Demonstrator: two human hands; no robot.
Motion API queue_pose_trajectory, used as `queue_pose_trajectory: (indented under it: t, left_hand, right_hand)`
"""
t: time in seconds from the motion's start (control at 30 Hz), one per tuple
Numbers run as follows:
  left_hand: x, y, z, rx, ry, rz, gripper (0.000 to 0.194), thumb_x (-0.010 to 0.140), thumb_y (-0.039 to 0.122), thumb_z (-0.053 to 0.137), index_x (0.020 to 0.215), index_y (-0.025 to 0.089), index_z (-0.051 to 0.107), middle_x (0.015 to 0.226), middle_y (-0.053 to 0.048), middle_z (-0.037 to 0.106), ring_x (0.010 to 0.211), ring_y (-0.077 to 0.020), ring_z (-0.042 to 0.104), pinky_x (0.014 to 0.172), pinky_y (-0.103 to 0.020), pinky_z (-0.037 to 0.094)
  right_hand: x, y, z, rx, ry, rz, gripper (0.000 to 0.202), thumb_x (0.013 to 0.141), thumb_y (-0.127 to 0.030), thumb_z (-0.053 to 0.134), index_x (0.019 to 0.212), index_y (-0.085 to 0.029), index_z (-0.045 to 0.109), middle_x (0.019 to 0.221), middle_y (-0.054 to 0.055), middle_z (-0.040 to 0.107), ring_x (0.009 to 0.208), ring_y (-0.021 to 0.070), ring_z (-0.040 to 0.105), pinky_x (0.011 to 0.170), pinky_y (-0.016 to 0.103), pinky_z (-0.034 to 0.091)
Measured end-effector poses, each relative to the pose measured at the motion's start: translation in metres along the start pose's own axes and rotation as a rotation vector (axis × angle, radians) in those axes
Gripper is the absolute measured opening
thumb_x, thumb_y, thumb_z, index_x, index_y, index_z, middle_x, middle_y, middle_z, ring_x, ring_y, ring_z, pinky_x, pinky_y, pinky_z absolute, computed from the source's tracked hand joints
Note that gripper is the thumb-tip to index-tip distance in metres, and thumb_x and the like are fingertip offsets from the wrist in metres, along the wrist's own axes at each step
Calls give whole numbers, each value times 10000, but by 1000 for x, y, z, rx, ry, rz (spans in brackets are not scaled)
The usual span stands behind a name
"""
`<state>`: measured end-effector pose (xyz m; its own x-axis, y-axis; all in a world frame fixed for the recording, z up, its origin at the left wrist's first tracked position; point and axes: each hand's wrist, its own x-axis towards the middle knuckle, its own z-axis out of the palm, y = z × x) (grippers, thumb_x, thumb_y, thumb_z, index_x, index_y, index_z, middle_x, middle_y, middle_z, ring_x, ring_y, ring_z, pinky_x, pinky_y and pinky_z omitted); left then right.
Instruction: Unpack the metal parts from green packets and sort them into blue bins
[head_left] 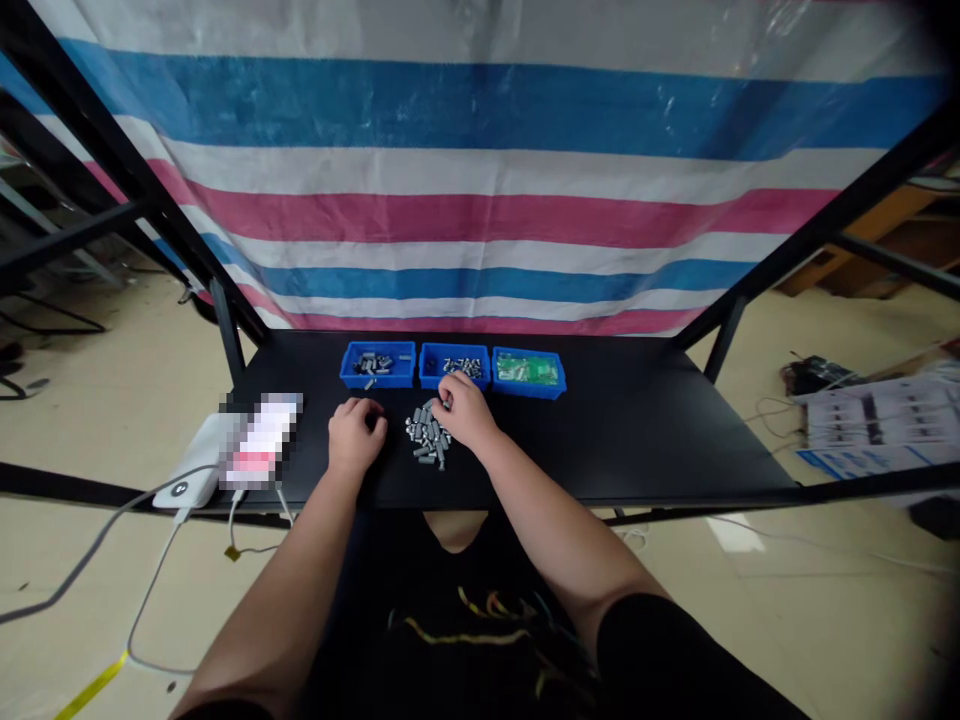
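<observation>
A mixed pile of small grey cylinders and shiny metal pieces (429,436) lies on the black table between my hands. My right hand (466,412) reaches over its upper right edge, thumb and fingers drawn together; whatever they may hold is hidden. Left of the pile, my left hand (357,436) is loosely curled, thumb apart from the fingers, with nothing visible in it. Beyond it, a blue bin (401,380) holds grey cylinders, and one loose cylinder (370,383) shows against its front. The middle blue bin (433,383) contains shiny metal pieces.
A third blue bin (529,389) holds a green-and-clear packet (531,369). To the left are a pixelated phone (262,440) and a white power bank (196,462) with cables. Black frame posts flank the table (637,430); a striped sheet (480,220) hangs behind.
</observation>
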<state>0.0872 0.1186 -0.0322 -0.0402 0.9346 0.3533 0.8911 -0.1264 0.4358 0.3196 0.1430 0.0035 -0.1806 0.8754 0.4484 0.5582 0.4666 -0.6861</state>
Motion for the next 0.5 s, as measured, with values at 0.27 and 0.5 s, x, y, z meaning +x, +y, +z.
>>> queue_pose_trajectory:
  t: [0.27,0.5]
  left_hand:
    - [3,-2,5,-14,216,-145,449,794,293,663,1210,141,591,1245,-187,524,1244,-366,497,1096,-524,417]
    - [19,-11,1,128,42,-133,259,855,216,539,1034,132,705,1041,-190,634,1064,-365,614,988,-523,478]
  right_hand:
    - [-39,35,-20,-25,-127,31,322,830,-111,614,1122,-238,661,1144,57,600,947,199,599,865,331,506]
    - [-34,40,-10,-118,-123,27,227,881,-89,612,1033,-226,711,1038,60,660,1020,227,595,952,368,487]
